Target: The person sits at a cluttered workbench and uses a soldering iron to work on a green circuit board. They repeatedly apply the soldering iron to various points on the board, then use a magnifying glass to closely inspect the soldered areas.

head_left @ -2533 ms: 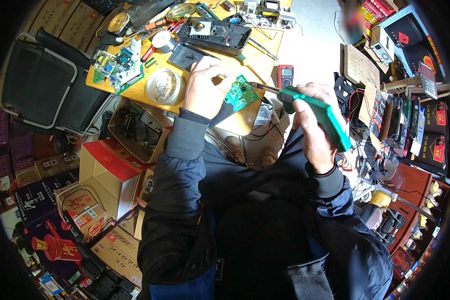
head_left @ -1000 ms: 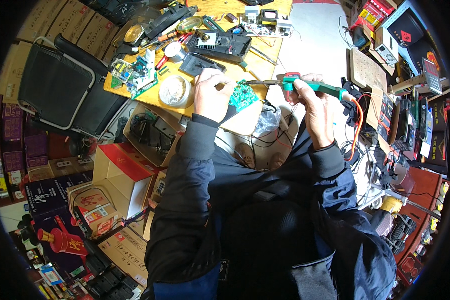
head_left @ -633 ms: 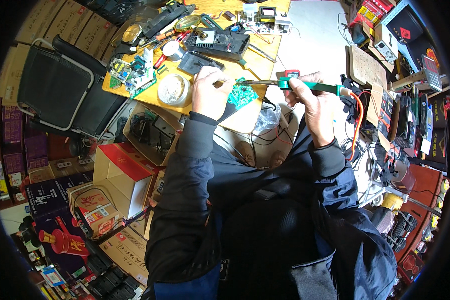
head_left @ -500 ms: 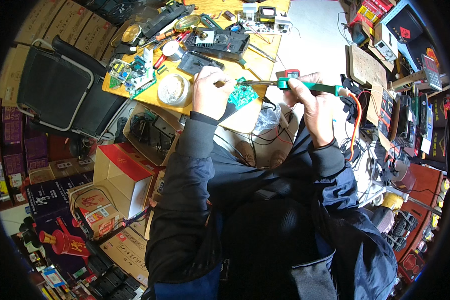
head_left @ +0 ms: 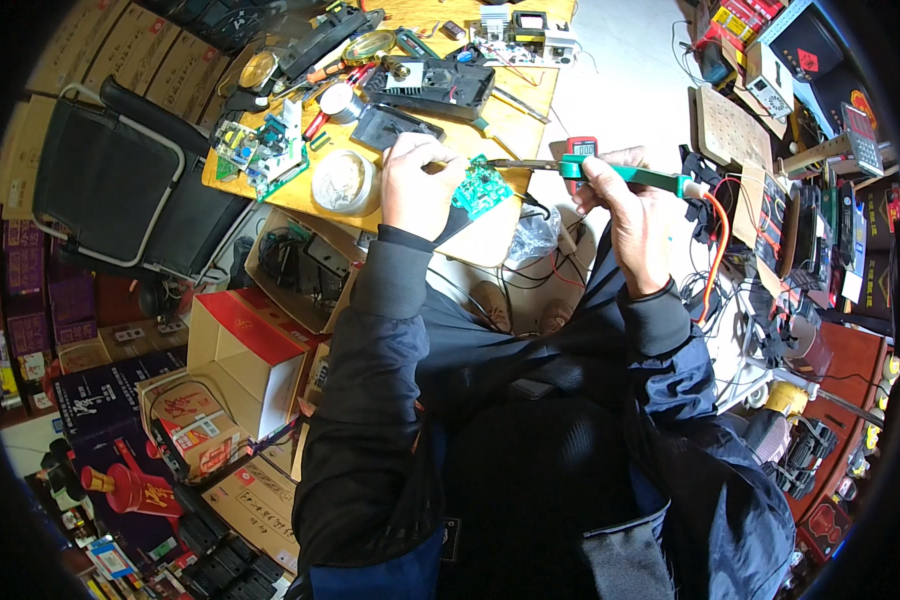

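A green circuit board (head_left: 483, 194) lies at the near right corner of the wooden table. My left hand (head_left: 417, 188) is at its left edge, fingers closed in a pinch; what is between the fingertips I cannot make out. My right hand (head_left: 630, 200) grips the green handle of a soldering iron (head_left: 625, 174), with an orange cord trailing from its rear end. The iron's dark metal shaft points left, its tip at the board's upper left part, close to my left fingertips. Behind the handle stands a red digital meter (head_left: 581, 155), partly covered.
A white round tub (head_left: 345, 182) stands left of my left hand, with a solder spool (head_left: 341, 103) behind it. Another board with components (head_left: 260, 150) sits at the table's left. A black plastic housing (head_left: 440, 85) and hand tools lie farther back. An open carton (head_left: 245, 360) stands below left.
The soldering iron has shifted very slightly against the board, its tip still by my left fingertips. More of the red meter shows behind the handle. Both hands keep nearly the same pose.
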A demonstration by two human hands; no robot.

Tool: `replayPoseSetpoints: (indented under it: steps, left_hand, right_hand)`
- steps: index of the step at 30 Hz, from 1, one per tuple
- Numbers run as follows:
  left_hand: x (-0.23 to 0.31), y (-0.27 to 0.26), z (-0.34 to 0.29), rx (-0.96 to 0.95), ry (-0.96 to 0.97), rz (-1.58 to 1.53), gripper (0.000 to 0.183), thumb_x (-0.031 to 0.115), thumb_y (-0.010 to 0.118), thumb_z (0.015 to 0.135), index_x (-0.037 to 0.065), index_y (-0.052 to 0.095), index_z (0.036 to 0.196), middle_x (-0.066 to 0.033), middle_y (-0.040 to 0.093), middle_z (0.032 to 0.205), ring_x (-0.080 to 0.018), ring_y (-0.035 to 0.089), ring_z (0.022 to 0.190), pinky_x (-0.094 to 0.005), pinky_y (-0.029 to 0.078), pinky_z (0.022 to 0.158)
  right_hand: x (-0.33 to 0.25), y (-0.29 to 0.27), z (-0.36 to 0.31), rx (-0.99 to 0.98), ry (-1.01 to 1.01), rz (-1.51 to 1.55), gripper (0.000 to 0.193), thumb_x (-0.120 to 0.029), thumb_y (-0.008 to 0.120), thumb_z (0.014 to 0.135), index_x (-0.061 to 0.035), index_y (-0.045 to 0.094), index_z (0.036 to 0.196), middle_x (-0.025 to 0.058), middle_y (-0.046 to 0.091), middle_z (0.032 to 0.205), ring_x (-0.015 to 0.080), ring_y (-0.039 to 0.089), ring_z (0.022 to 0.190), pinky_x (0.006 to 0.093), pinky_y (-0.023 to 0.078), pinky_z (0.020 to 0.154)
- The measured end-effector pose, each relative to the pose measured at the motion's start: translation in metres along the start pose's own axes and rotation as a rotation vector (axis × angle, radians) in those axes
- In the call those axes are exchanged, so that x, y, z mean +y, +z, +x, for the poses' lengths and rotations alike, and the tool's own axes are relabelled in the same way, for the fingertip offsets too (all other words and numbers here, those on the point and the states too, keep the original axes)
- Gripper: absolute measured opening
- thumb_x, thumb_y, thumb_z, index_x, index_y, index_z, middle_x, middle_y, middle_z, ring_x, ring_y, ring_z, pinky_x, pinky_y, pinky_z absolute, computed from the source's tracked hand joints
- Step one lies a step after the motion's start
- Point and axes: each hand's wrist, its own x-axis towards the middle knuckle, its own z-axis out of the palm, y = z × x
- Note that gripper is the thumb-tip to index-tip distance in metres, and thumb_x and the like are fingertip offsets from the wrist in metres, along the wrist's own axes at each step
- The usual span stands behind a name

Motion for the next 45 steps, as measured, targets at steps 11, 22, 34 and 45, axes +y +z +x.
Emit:
replayPoseSetpoints:
  steps: [11,22,34,45]
  left_hand:
    - [-0.001,0.005,-0.001,-0.008,0.005,0.054,0.006,0.006,0.078,0.079,0.004,0.079,0.085,-0.0100,0.069,0.098,-0.0276,0.067,0.099,-0.0368,0.052,0.090]
    - [0.004,0.002,0.000,-0.038,-0.021,0.066,0.005,0.008,0.077,0.081,0.006,0.080,0.085,-0.0101,0.069,0.099,-0.0295,0.065,0.102,-0.0387,0.051,0.092]
    - [0.002,0.003,0.000,-0.049,-0.015,0.059,0.007,0.009,0.076,0.079,0.008,0.081,0.084,-0.0090,0.069,0.097,-0.0293,0.065,0.103,-0.0401,0.051,0.094]
    - [-0.002,0.004,0.000,-0.031,-0.035,0.003,0.007,0.005,0.077,0.080,0.005,0.080,0.086,-0.0092,0.069,0.098,-0.0266,0.066,0.101,-0.0361,0.052,0.092]
  right_hand:
    - [-0.002,0.002,-0.005,-0.118,-0.130,-0.280,0.024,-0.016,0.075,0.099,0.0032,0.063,0.108,0.0126,0.075,0.086,0.0168,0.074,0.072,0.0271,0.058,0.067]
    - [-0.012,0.016,-0.008,-0.024,0.009,-0.164,0.026,-0.020,0.077,0.099,0.0029,0.068,0.106,0.0104,0.075,0.079,0.0143,0.071,0.069,0.0277,0.057,0.069]
    - [-0.016,0.020,-0.009,-0.011,0.063,-0.219,0.028,-0.023,0.078,0.098,0.0029,0.068,0.105,0.0109,0.075,0.079,0.0144,0.071,0.070,0.0265,0.056,0.069]
    - [-0.017,0.020,-0.011,-0.030,0.048,-0.199,0.027,-0.023,0.077,0.099,0.0030,0.071,0.103,0.0101,0.075,0.079,0.0136,0.071,0.071,0.0264,0.056,0.070]
